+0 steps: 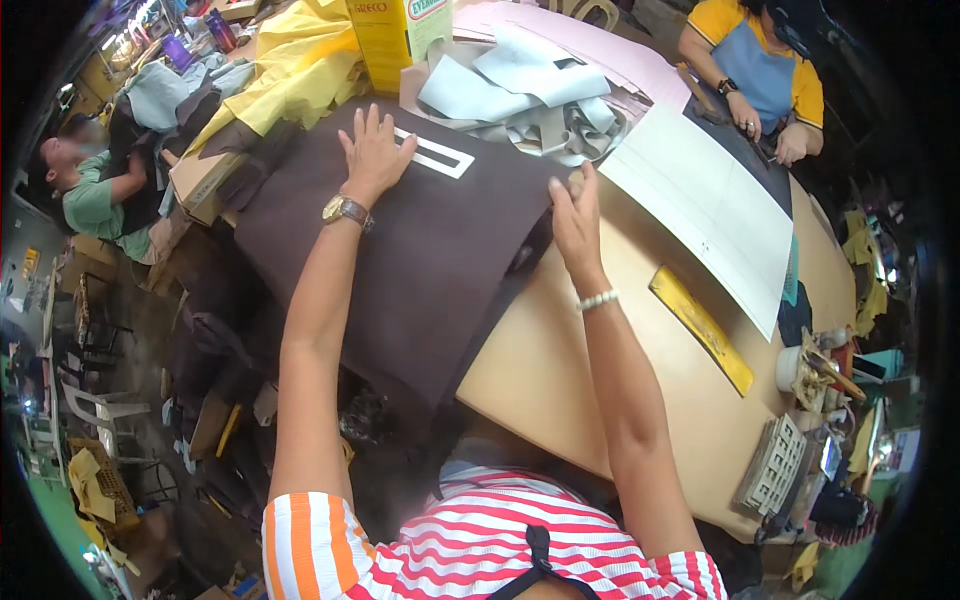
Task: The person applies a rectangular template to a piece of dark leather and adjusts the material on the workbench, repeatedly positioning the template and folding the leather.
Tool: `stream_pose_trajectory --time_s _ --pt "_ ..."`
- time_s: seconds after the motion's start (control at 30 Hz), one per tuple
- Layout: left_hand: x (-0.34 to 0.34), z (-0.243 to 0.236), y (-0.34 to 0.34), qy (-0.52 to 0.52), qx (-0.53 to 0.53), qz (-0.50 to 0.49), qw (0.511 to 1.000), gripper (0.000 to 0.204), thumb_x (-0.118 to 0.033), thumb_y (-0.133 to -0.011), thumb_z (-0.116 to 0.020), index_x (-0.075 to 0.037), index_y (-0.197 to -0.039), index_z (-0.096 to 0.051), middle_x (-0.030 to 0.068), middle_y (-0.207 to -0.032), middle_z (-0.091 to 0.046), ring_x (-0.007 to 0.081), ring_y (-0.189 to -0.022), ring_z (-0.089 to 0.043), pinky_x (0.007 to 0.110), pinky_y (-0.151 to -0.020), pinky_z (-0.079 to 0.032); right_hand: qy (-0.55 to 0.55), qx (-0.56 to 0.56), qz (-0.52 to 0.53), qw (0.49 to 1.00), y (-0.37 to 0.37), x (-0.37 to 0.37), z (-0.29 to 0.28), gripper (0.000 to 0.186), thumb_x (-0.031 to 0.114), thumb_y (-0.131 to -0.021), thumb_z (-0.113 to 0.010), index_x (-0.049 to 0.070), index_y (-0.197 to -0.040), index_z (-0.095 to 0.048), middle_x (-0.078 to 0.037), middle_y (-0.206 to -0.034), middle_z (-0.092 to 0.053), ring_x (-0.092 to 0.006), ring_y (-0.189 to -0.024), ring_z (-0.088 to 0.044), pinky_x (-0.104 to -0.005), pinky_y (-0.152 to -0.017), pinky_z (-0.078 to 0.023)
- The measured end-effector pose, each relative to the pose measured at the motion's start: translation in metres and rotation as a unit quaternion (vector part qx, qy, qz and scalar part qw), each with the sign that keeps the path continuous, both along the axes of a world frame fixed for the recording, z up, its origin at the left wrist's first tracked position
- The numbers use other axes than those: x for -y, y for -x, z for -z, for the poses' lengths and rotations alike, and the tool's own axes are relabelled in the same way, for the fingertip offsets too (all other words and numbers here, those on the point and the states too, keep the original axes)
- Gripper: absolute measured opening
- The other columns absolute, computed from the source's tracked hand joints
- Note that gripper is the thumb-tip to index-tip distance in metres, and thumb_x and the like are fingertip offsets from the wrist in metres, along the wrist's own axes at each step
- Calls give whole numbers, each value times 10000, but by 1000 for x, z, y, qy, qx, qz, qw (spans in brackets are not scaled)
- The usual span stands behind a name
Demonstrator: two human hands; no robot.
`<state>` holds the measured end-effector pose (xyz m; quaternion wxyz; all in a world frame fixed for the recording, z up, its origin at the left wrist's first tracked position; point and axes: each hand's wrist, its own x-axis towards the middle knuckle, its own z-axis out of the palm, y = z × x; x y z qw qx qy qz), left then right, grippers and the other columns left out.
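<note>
Tan table (545, 400) near centre, pale chair (112, 408) at left, dark floor (152, 335) beside it, green wall (72, 542) low at both sides, bright lights (110, 42) upper left.

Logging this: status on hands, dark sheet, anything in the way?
Left hand on dark sheet, partly covering white slotted piece. Right hand at sheet's right edge, grip unclear. Pale strips heaped beyond.

Dark cloth (430, 250), yellow strip (702, 332) on table (545, 365)

Dark sheet (430, 260) matt, smooth, leather-like; tabletop (530, 370) smooth, wood-toned; yellow can (380, 55) glossy, metal-looking.
</note>
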<state>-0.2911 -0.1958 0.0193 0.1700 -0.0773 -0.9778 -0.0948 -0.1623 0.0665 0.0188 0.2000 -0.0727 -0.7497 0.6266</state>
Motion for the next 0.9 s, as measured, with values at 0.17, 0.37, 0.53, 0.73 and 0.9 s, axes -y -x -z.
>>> stream_pose_trajectory --time_s 0.17,0.37,0.53,0.73,0.9 --pt "-29 -10 -10 -44 52 21 997 849 -651 -807 -489 34 -1308 -469 200 -1446 -338 385 -1384 -193 640 -1072 -113 -137 -76 -32 987 -79 17 1 741 44 -739 -583 -15 -1411 -276 -192 -1026 -579 -282 -936 -594 -372 -876 -436" --pt "-41 -4 -8 -35 41 -4 999 957 -755 -728 -485 35 -1267 -516 179 -1400 -407 385 -1366 -227 644 -1070 -82 -384 -95 -25 918 -60 39 2 753 -4 -691 -622 23 -1394 -352 -170 -975 -612 -305 -917 -593 -395 -878 -429" --pt "-45 -5 -10 -32 58 -11 998 984 -776 -708 -489 15 -1293 -502 168 -1425 -387 378 -1381 -203 635 -1079 -65 -297 -38 2 954 -88 13 6 709 28 -722 -647 60 -1380 -385 -141 -892 -646 -288 -784 -631 -362 -718 -498" --pt "-40 -2 -16 -51 47 -27 997 969 -749 -708 -532 -4 -1326 -478 171 -1451 -354 363 -1392 -192 610 -1096 -54 -157 2 66 985 -146 -46 5 617 -14 -761 -657 51 -1333 -434 -124 -883 -674 -184 -735 -640 -296 -677 -504" --pt "-45 0 -12 -56 33 -16 998 966 -741 -707 -545 5 -1316 -483 179 -1442 -363 374 -1388 -194 627 -1088 -59 -56 -70 47 995 -145 -42 -12 582 -63 -760 -655 35 -1298 -455 -112 -911 -681 -141 -793 -636 -271 -694 -496"
